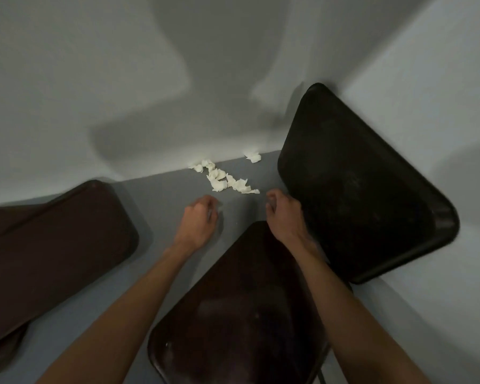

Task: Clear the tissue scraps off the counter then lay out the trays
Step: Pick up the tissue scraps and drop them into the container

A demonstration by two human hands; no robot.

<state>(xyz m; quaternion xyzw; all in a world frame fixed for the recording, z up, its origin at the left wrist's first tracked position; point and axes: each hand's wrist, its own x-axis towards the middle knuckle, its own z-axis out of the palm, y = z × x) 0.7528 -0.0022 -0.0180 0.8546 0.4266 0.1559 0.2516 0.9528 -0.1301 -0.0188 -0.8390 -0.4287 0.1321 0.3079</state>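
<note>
White tissue scraps (225, 178) lie in a loose heap on the grey counter (161, 206) against the back wall, with one separate scrap (253, 156) further right. My left hand (198, 220) hovers just in front of the heap, fingers curled, nothing visible in it. My right hand (284, 214) is beside it, fingers curled too, next to the edge of a black tray (366, 195) that leans against the right wall. A dark brown tray (241, 309) lies flat under my right forearm. Another brown tray (50, 245) rests at the left.
Grey walls meet in a corner behind the black tray. The counter runs along the back wall, and a second tray edge (0, 356) shows beneath the left brown tray.
</note>
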